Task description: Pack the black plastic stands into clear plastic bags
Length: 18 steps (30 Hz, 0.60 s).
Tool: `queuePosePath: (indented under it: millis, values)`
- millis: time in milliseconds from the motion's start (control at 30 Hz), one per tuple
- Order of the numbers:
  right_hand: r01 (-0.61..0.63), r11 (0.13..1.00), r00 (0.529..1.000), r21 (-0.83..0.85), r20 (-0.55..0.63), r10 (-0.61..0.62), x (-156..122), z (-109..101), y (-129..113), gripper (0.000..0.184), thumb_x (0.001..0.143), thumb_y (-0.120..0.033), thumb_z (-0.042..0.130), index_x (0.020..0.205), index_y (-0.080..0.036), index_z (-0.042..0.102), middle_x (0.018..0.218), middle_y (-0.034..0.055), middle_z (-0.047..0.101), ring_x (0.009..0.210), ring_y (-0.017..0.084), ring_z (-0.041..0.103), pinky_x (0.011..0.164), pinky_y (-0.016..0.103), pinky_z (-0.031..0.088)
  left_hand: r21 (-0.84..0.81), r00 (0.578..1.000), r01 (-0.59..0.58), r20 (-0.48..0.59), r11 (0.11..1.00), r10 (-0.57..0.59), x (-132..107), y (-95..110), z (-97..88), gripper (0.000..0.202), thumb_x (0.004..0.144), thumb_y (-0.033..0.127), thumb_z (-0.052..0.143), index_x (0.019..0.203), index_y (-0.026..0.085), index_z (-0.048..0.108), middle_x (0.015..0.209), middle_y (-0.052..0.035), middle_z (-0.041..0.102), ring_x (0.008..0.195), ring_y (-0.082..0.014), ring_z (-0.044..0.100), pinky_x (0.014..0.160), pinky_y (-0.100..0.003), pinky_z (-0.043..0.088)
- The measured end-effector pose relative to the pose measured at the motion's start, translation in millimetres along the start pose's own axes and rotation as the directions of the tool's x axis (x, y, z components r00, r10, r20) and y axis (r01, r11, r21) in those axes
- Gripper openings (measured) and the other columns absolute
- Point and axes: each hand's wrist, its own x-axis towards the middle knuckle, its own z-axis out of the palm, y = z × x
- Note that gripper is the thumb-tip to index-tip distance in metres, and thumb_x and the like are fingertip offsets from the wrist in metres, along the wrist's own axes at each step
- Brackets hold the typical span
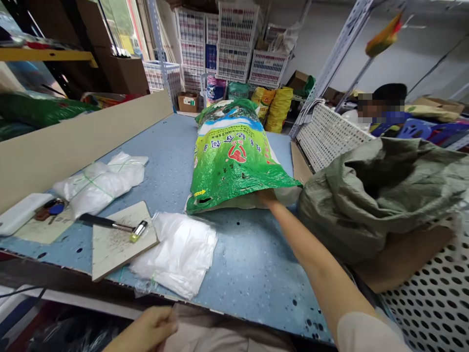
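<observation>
A large green printed woven feed sack lies on the blue table, its open mouth facing me. My right hand reaches into that mouth; its fingers are hidden inside. My left hand is low at the table's front edge, beside my clothing, with its fingers curled closed. Whether anything is in it does not show. Nearest to it on the table is a stack of clear plastic bags. Left of the stack, a hammer with a black handle rests on a square board.
A grey-green woven sack gapes open on the right beside a white perforated panel. Another plastic bundle and a white box-like object lie left. Stacked crates stand behind. A person is at the back right.
</observation>
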Motion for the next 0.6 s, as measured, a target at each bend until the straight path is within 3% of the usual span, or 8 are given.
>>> queuePosePath:
  millis: [100, 200, 300, 400, 467, 500, 533, 600]
  values:
    - [0.004, 0.996, 0.999, -0.087, 0.043, 0.0, 19, -5, -2, 0.054, 0.084, -0.02, 0.054, 0.137, -0.018, 0.047, 0.144, 0.0137, 0.048, 0.135, 0.033, 0.038, 0.11, 0.043, 0.03, -0.156, 0.984, -0.168, 0.026, 0.973, 0.174, 44, 51, 6.3, 0.033, 0.078, 0.047, 0.061, 0.091, 0.016, 0.061, 0.064, 0.0021, 0.063, 0.055, -0.0109, 0.051, 0.054, -0.023, 0.04]
    - [-0.002, 0.989, 0.998, -0.15, 0.068, 0.013, 10, -1, 3, 0.049, 0.084, -0.021, 0.057, 0.133, -0.016, 0.05, 0.141, 0.018, 0.05, 0.132, 0.034, 0.041, 0.108, 0.044, 0.031, -0.229, 0.944, -0.329, -0.086, 0.916, 0.318, 80, 88, 19.8, 0.029, 0.076, 0.039, 0.062, 0.096, 0.017, 0.062, 0.078, -0.0013, 0.065, 0.067, -0.013, 0.055, 0.065, -0.026, 0.044]
    - [-0.019, 0.986, 0.995, -0.168, 0.095, 0.035, -20, 0, 17, 0.043, 0.079, -0.018, 0.064, 0.12, -0.011, 0.058, 0.131, 0.024, 0.055, 0.125, 0.037, 0.047, 0.101, 0.045, 0.037, -0.281, 0.92, -0.385, -0.186, 0.879, 0.344, 111, 101, 33.5, 0.031, 0.077, 0.037, 0.062, 0.101, 0.017, 0.062, 0.087, -0.0045, 0.065, 0.073, -0.015, 0.057, 0.071, -0.03, 0.046]
    - [-0.021, 0.993, 0.989, -0.116, 0.145, 0.038, -69, 3, 29, 0.039, 0.075, -0.023, 0.071, 0.11, -0.012, 0.061, 0.117, 0.0186, 0.061, 0.11, 0.032, 0.057, 0.088, 0.039, 0.045, -0.351, 0.901, -0.42, -0.275, 0.837, 0.336, 135, 106, 44.1, 0.048, 0.078, 0.04, 0.064, 0.119, 0.017, 0.055, 0.112, -0.0107, 0.061, 0.086, -0.0179, 0.059, 0.08, -0.034, 0.048]
    - [-0.011, 0.999, 0.973, 0.043, 0.229, 0.0, -108, 7, 31, 0.035, 0.078, -0.032, 0.07, 0.107, -0.015, 0.062, 0.104, 0.0104, 0.065, 0.095, 0.024, 0.061, 0.077, 0.033, 0.048, -0.401, 0.87, -0.481, -0.333, 0.78, 0.365, 145, 111, 50.0, 0.067, 0.076, 0.043, 0.068, 0.134, 0.02, 0.044, 0.131, -0.0144, 0.051, 0.106, -0.0228, 0.058, 0.091, -0.038, 0.046]
    - [-0.024, 0.977, 0.953, 0.211, 0.299, -0.041, -128, 11, 29, 0.035, 0.08, -0.038, 0.068, 0.105, -0.016, 0.062, 0.097, 0.0072, 0.065, 0.087, 0.021, 0.061, 0.072, 0.03, 0.048, -0.425, 0.853, -0.514, -0.339, 0.745, 0.396, 148, 116, 52.8, 0.073, 0.076, 0.046, 0.069, 0.138, 0.021, 0.039, 0.137, -0.015, 0.047, 0.116, -0.0252, 0.054, 0.097, -0.04, 0.044]
    - [-0.071, 0.906, 0.921, 0.416, 0.377, -0.102, -146, 14, 27, 0.036, 0.08, -0.043, 0.068, 0.103, -0.016, 0.062, 0.091, 0.0049, 0.065, 0.08, 0.018, 0.06, 0.067, 0.028, 0.047, -0.445, 0.841, -0.539, -0.322, 0.715, 0.434, 149, 121, 55.6, 0.076, 0.076, 0.048, 0.068, 0.14, 0.021, 0.037, 0.14, -0.0147, 0.045, 0.123, -0.0271, 0.05, 0.102, -0.041, 0.041]
    - [-0.262, 0.602, 0.842, 0.754, 0.484, -0.24, -178, 21, 20, 0.042, 0.077, -0.052, 0.069, 0.096, -0.015, 0.064, 0.08, 0.0024, 0.062, 0.068, 0.014, 0.056, 0.06, 0.025, 0.044, -0.472, 0.835, -0.546, -0.243, 0.692, 0.494, 147, 131, 60.6, 0.071, 0.079, 0.051, 0.066, 0.138, 0.022, 0.042, 0.137, -0.0124, 0.051, 0.127, -0.0293, 0.047, 0.105, -0.042, 0.039]
